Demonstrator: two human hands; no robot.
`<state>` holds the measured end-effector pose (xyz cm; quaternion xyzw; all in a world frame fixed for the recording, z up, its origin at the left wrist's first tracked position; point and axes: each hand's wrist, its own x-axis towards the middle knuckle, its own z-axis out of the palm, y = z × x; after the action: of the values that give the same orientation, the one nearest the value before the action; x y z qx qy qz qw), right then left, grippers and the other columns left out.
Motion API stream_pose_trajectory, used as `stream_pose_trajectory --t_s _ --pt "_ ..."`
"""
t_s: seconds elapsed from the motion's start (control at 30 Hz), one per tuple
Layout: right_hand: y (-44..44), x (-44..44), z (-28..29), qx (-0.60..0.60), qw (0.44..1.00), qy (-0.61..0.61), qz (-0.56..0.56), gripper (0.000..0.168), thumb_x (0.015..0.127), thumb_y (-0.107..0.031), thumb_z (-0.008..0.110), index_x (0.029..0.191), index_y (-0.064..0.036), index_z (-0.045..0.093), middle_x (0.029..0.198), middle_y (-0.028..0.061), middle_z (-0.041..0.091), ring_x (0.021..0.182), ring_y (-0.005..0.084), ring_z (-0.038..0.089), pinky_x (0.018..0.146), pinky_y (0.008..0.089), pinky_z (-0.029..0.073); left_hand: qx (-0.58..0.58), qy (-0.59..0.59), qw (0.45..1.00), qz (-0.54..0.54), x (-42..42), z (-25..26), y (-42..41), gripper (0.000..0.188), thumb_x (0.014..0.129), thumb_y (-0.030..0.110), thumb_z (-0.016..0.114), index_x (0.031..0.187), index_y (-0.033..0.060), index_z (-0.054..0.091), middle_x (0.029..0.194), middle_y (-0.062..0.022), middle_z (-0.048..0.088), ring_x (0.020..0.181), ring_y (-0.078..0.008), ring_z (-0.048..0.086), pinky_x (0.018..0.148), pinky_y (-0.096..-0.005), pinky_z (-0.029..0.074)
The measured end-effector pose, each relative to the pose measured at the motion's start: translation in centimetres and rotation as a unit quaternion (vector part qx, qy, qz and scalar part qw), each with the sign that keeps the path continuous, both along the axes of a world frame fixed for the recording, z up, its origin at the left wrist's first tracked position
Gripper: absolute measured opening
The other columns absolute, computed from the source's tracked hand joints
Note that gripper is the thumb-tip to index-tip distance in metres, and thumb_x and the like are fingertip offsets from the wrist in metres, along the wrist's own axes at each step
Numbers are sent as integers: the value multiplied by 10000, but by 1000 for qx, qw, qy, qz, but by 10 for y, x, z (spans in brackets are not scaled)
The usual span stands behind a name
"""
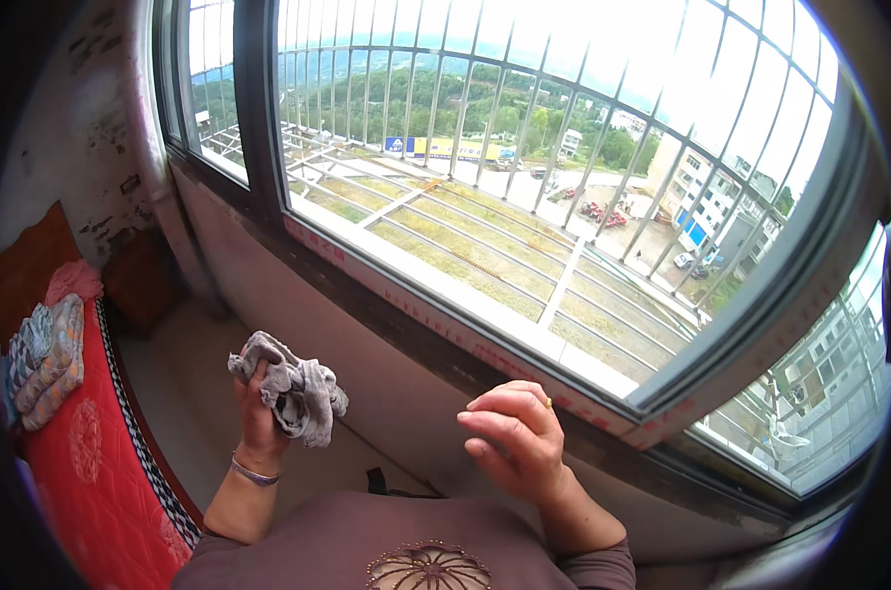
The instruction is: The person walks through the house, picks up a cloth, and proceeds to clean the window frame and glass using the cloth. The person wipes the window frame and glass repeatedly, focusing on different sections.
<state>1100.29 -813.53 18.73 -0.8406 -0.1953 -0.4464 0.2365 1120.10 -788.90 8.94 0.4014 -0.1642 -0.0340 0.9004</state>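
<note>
A crumpled grey cloth [309, 398] is gripped in my left hand [257, 420], its folds hanging over the fingers to the right. A patterned bracelet circles that wrist. My right hand [519, 435] is raised in front of the window sill [445, 335], fingers curved and apart, with nothing in it. A gold ring sits on one of its fingers. Before me stretches a large window [489, 243] in a dark frame, with metal security bars [482, 110] outside the glass. Whether the right fingers touch the sill is hard to tell.
A bed with a red quilted cover [84, 457] stands at left, folded patterned bedding [54, 361] on it. Behind it is a brown cabinet [143, 280]. A pale pipe [158, 133] runs up the corner. The lower wall [283, 295] lies beneath the sill.
</note>
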Motion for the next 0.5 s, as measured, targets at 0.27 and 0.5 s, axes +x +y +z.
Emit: stream_pose_trajectory --t_s 0.27,0.5 --pt "-13 53 26 -73 995 25 -60 246 748 -133 769 971 -79 682 1005 65 617 894 226 608 788 358 493 49 -45 995 -76 66 32 -55 238 954 294 494 824 95 477 760 -42 497 668 -185 513 629 -346 472" --pt "0 124 45 -194 966 -3 -170 321 746 -172 759 1043 -94 667 1118 73 623 1070 262 594 909 388 471 -87 -146 970 -174 127 31 -86 94 956 89 518 1013 36 571 970 -133 621 904 -249 632 836 -354 528"
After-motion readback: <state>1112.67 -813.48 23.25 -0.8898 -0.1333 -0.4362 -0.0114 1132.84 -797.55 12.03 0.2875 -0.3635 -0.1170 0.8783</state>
